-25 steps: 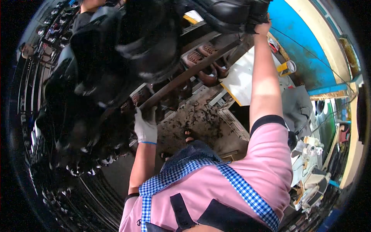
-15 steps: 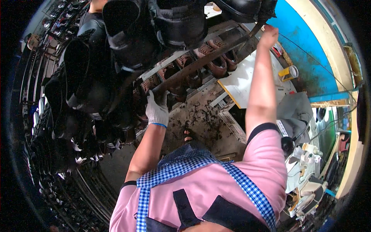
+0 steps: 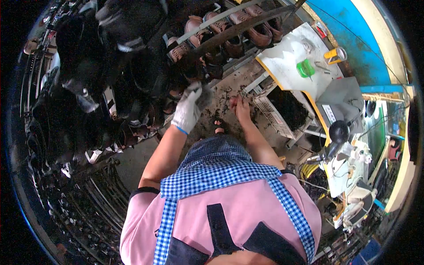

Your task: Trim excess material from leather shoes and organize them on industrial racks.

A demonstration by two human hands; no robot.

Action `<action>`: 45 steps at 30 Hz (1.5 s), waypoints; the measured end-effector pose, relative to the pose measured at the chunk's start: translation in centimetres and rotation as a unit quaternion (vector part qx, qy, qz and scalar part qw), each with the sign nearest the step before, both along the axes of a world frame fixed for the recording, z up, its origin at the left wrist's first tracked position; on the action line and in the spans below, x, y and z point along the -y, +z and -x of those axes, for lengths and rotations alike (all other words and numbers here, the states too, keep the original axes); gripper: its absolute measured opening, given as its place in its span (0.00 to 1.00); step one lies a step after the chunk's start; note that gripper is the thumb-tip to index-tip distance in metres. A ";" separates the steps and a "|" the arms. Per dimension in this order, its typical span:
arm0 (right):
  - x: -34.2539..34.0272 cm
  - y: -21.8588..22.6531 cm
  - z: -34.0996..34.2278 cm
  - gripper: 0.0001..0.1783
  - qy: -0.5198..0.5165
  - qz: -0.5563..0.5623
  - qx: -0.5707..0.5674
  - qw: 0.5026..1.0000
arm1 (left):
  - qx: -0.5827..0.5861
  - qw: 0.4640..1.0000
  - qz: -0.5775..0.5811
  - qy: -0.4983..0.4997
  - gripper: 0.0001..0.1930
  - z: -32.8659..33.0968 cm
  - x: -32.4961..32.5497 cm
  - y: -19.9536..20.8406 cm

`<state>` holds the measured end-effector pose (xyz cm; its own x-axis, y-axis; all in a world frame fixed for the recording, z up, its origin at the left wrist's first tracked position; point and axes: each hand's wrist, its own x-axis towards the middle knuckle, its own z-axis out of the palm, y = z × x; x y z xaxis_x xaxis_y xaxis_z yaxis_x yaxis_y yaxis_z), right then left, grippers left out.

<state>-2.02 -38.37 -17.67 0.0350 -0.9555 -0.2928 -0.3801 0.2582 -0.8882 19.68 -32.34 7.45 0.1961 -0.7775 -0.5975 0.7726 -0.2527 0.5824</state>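
My left hand [image 3: 187, 110], in a white knit glove with a blue cuff edge, is raised beside the lower end of a shoe rack rail [image 3: 238, 31]. Motion smears its fingers, and a dark blurred patch lies against them; I cannot tell whether it is held. Bare, my right hand [image 3: 240, 108] hangs over the floor in front of me, apart from the rack. Its fingers are curled together; anything inside them is hidden. Brown lace-up shoes [image 3: 258, 35] stand in a row on the rack. Large black shoes [image 3: 132, 26] fill the upper left, close to the camera.
Right of my hands stands a white table [image 3: 282, 51] with a green container [image 3: 305, 68] and a yellow cup [image 3: 335, 55]. Below it, a white crate [image 3: 271, 110] holds dark scraps. A sewing machine [image 3: 346, 165] and a black lamp [image 3: 339, 131] are farther right. Dark scraps litter the floor.
My right hand has come down from the rack's far right end to in front of my body. The large black shoes now appear farther left, uncovering more brown shoes. The view has shifted.
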 end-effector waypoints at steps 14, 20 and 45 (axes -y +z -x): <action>-15.9 9.4 4.6 0.20 0.096 -0.164 -0.017 0.982 | 0.668 0.738 -0.072 -0.067 0.19 -4.3 -20.5 -4.4; -17.8 8.6 4.8 0.19 0.110 -0.107 -0.149 0.977 | 0.834 0.547 0.023 -0.069 0.29 -5.0 -14.7 -2.2; -4.5 35.8 0.2 0.35 0.250 0.171 0.113 0.946 | -0.056 0.984 0.158 -0.056 0.24 5.7 -5.5 11.7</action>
